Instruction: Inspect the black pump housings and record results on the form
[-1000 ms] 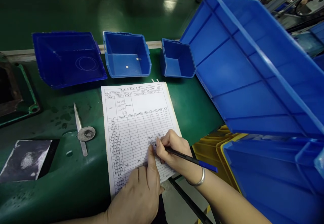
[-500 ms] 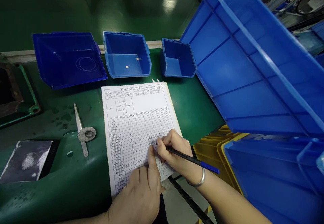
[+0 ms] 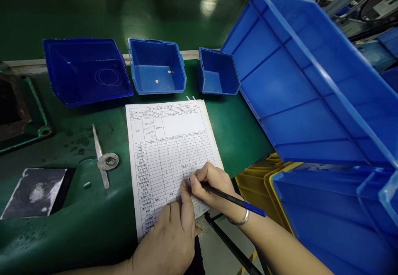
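Blue-ended pen (image 3: 231, 198) has moved slightly down printed form (image 3: 185, 121).
Right hand (image 3: 214, 177) pinches pen; left hand (image 3: 171, 233) rests ungripping on form.

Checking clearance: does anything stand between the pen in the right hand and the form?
Nothing visible does: the pen in the right hand has its tip at the form. The left hand lies partly over the form, forefinger close beside that tip.

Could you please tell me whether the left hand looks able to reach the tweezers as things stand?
Probably yes: the left hand rests on the paper form, and the tweezers lie left of it with green tabletop between, though a round disc hides their middle.
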The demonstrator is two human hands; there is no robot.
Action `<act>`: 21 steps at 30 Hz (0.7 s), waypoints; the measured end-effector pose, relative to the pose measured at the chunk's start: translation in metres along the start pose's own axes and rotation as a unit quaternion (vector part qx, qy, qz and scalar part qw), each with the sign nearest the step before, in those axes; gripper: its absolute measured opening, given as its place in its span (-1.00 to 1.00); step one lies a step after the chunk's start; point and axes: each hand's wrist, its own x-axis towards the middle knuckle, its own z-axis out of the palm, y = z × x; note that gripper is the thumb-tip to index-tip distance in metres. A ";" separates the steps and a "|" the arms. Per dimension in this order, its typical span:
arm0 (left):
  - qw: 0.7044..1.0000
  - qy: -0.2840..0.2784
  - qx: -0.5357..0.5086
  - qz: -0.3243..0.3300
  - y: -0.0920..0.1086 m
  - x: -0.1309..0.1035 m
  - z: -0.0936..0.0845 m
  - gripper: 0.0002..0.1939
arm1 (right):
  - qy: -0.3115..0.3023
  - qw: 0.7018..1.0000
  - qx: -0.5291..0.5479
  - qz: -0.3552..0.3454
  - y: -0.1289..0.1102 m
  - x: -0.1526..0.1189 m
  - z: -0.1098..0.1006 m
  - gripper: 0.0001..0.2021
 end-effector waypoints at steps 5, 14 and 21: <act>1.000 -0.004 0.004 0.004 0.001 0.000 0.002 -0.51 | -0.012 1.000 0.000 0.010 -0.001 0.002 0.000 -0.74; 1.000 0.009 0.000 0.012 -0.001 -0.003 0.006 -0.48 | -0.010 1.000 -0.014 0.007 -0.001 0.002 0.000 -0.74; 1.000 0.002 -0.003 0.005 -0.002 -0.004 0.008 -0.49 | 0.001 1.000 -0.019 0.007 0.000 0.002 0.000 -0.75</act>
